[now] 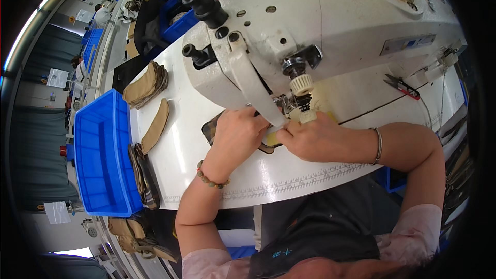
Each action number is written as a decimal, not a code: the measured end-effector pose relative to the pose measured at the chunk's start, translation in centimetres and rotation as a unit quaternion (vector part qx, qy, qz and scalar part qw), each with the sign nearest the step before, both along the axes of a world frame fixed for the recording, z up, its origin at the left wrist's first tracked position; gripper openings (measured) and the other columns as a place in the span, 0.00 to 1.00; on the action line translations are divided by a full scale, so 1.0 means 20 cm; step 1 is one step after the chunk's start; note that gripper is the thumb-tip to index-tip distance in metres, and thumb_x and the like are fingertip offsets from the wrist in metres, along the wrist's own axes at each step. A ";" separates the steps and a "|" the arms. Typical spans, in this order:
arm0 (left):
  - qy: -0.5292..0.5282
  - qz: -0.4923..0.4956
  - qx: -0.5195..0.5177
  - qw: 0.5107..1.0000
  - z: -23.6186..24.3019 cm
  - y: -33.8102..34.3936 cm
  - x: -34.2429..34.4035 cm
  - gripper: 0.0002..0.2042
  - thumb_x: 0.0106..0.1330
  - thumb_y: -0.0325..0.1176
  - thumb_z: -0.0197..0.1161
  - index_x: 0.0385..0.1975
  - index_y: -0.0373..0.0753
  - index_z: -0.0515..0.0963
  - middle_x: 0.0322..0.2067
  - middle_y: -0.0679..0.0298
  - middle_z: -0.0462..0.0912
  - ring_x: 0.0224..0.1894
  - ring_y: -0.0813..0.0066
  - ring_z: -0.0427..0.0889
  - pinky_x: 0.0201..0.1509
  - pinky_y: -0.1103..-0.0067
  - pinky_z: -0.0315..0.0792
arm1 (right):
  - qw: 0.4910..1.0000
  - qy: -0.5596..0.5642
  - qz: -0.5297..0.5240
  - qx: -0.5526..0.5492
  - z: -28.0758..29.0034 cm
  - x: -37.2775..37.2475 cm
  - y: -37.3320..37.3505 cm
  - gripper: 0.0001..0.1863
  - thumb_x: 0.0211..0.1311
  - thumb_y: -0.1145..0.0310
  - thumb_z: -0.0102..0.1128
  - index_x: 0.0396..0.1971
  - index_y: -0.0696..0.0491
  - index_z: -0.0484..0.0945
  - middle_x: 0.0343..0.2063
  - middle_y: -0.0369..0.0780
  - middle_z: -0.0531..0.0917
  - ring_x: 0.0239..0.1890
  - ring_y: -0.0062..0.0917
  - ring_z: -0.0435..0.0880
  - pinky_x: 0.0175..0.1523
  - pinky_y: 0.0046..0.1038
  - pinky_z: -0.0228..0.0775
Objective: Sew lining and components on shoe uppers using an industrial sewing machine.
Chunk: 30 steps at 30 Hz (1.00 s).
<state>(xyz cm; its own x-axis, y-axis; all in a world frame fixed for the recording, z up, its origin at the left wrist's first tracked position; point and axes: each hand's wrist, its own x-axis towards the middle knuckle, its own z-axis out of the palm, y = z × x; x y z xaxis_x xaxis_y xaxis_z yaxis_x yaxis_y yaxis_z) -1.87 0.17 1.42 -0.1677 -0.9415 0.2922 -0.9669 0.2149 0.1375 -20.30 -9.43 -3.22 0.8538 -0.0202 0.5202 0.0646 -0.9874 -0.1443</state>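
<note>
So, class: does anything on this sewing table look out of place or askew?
Mostly tidy. One tan piece lies alone, apart from the fanned stack. Both hands, left and right, press a piece under the sewing machine.

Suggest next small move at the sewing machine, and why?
Probably feed the yellowish piece a little further under the needle area: the left hand and right hand both pinch it flat on the table right at the foot.
</note>
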 end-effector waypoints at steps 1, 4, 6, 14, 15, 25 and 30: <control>0.000 0.000 0.000 1.000 0.00 0.01 0.00 0.16 0.50 0.27 0.68 0.40 0.49 0.88 0.27 0.64 0.82 0.26 0.62 0.82 0.28 0.71 0.75 | 1.000 -0.001 0.001 0.000 0.00 0.00 0.00 0.09 0.47 0.72 0.62 0.21 0.53 0.69 0.14 0.37 0.77 0.17 0.26 0.82 0.20 0.27 0.70; 0.023 0.024 0.067 0.997 -0.01 0.02 0.00 0.20 0.51 0.23 0.67 0.45 0.48 0.87 0.34 0.61 0.78 0.32 0.59 0.77 0.34 0.69 0.72 | 1.000 0.002 0.001 0.000 0.00 0.00 0.00 0.09 0.46 0.72 0.62 0.21 0.53 0.69 0.15 0.37 0.77 0.17 0.25 0.82 0.19 0.27 0.70; 0.011 0.029 0.054 0.998 -0.01 0.03 0.00 0.20 0.50 0.24 0.68 0.45 0.48 0.87 0.33 0.61 0.79 0.30 0.60 0.78 0.32 0.69 0.73 | 1.000 -0.002 0.001 0.003 0.01 -0.01 0.01 0.09 0.46 0.72 0.62 0.21 0.53 0.69 0.15 0.37 0.77 0.17 0.25 0.82 0.19 0.27 0.70; 0.017 0.058 0.038 0.997 -0.02 0.01 -0.03 0.16 0.53 0.25 0.69 0.43 0.46 0.87 0.31 0.61 0.80 0.25 0.61 0.79 0.29 0.69 0.73 | 1.000 0.000 -0.006 0.016 -0.01 0.01 -0.01 0.09 0.47 0.73 0.62 0.21 0.54 0.68 0.13 0.38 0.76 0.16 0.28 0.82 0.19 0.30 0.71; 0.006 0.063 0.043 0.997 -0.02 0.01 -0.03 0.15 0.54 0.25 0.69 0.42 0.45 0.87 0.30 0.61 0.80 0.26 0.60 0.79 0.29 0.69 0.73 | 1.000 0.001 -0.014 0.005 -0.01 0.01 -0.01 0.09 0.47 0.72 0.62 0.22 0.54 0.69 0.13 0.37 0.76 0.15 0.28 0.82 0.19 0.30 0.70; 0.028 0.068 0.057 0.996 -0.01 0.00 -0.03 0.14 0.55 0.24 0.68 0.42 0.43 0.86 0.30 0.58 0.82 0.27 0.57 0.81 0.31 0.68 0.74 | 0.999 -0.024 -0.030 -0.002 -0.04 0.03 -0.04 0.07 0.48 0.71 0.62 0.23 0.53 0.71 0.10 0.35 0.73 0.15 0.27 0.80 0.18 0.30 0.69; 0.114 0.092 0.114 0.983 -0.01 0.01 0.10 0.20 0.55 0.15 0.59 0.45 0.42 0.86 0.30 0.52 0.85 0.29 0.54 0.84 0.35 0.70 0.77 | 0.999 0.000 -0.037 -0.012 0.00 0.00 -0.02 0.07 0.50 0.71 0.61 0.25 0.54 0.71 0.13 0.36 0.75 0.15 0.27 0.80 0.19 0.30 0.69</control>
<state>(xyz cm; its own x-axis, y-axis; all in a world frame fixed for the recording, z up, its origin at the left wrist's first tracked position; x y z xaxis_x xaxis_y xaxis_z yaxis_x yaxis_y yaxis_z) 0.09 0.35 1.31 0.0568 -0.9951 0.0806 -0.9252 -0.0221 0.3789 -20.25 -9.77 -3.13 0.8506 -0.0702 0.5212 -0.0085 -0.9927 -0.1200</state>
